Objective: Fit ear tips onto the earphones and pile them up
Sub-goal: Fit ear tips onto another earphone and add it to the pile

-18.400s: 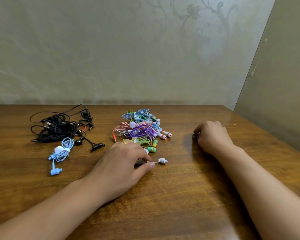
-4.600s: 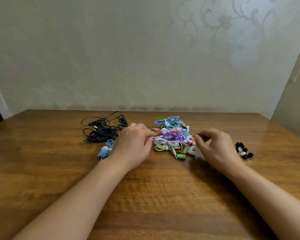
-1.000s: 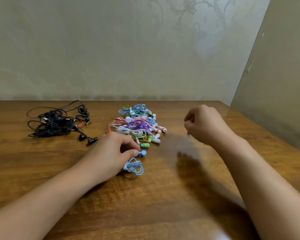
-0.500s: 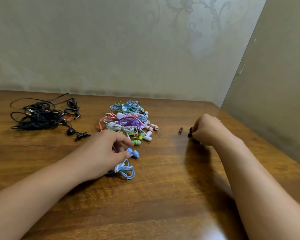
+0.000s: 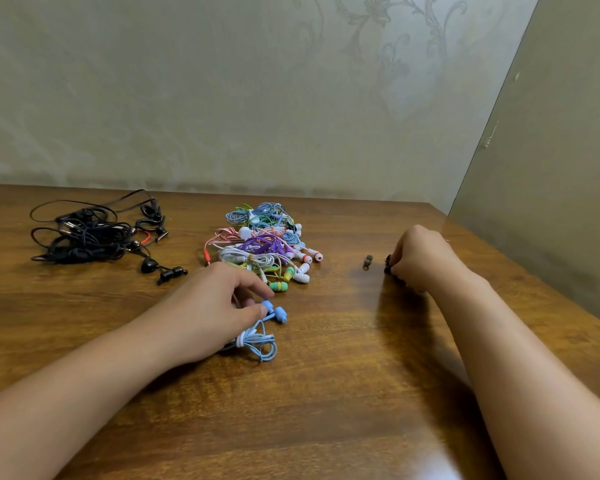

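A coiled light-blue earphone (image 5: 260, 337) lies on the wooden table (image 5: 326, 393) in front of me. My left hand (image 5: 219, 306) rests over it and pinches its blue earbuds (image 5: 275, 311) between thumb and fingers. Behind it sits a pile of colourful earphones (image 5: 264, 244). At the right, my right hand (image 5: 420, 259) is curled down over small black ear tips (image 5: 390, 266), fingertips on them; most of them are hidden under the hand. One loose dark ear tip (image 5: 367, 262) lies just left of that hand.
A tangle of black earphones (image 5: 94, 237) lies at the far left of the table. The wall runs along the table's far edge, and a second wall closes in along the right edge.
My right hand dropped from the air onto the ear tips at the right. My left hand still holds the blue earbuds, with the coil in front of me.
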